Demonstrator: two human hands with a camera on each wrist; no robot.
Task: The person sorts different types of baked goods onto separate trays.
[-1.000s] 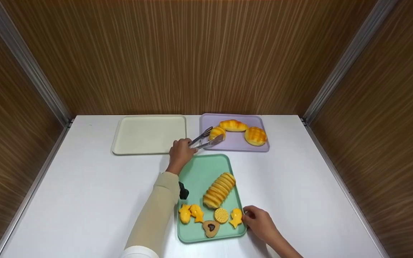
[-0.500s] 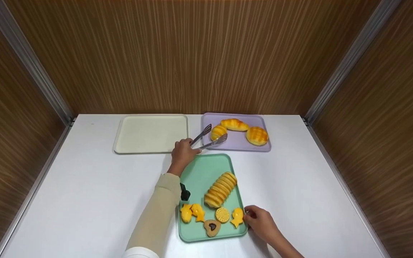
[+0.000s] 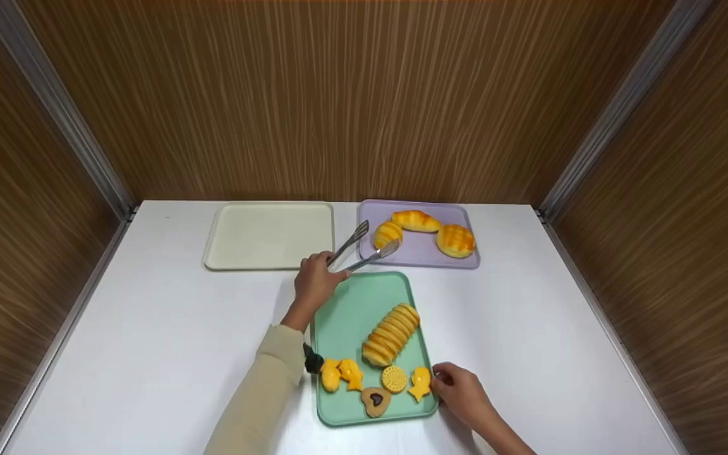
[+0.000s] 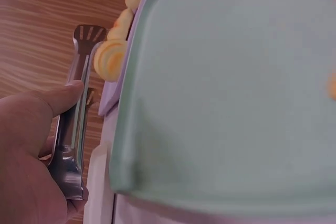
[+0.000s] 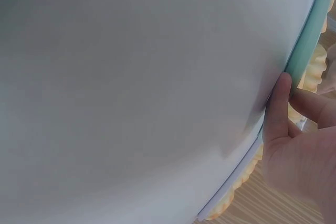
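My left hand [image 3: 315,278] holds metal tongs [image 3: 364,254] by the bent end, with their arms spread apart. One tip lies left of a small striped round bun [image 3: 388,234], the other over its front edge. The bun sits on the purple tray [image 3: 414,259]. In the left wrist view, the thumb presses along one arm of the tongs [image 4: 67,166]. My right hand [image 3: 462,393] pinches the right rim of the green tray [image 3: 364,287]; the right wrist view shows finger and thumb on this rim [image 5: 304,51]. A long ridged bread roll [image 3: 391,335] lies on the green tray.
A croissant-shaped bread [image 3: 416,220] and a larger round bun [image 3: 455,241] share the purple tray. A cream tray [image 3: 269,237] stands to its left. Near the green tray's front lie fish-shaped pieces [image 3: 420,383], a round biscuit [image 3: 394,379] and a heart biscuit [image 3: 376,401].
My left hand has drawn back a little to the left and nearer. The tongs' arms have spread wider about the striped bun. The right hand stays at the green tray's rim.
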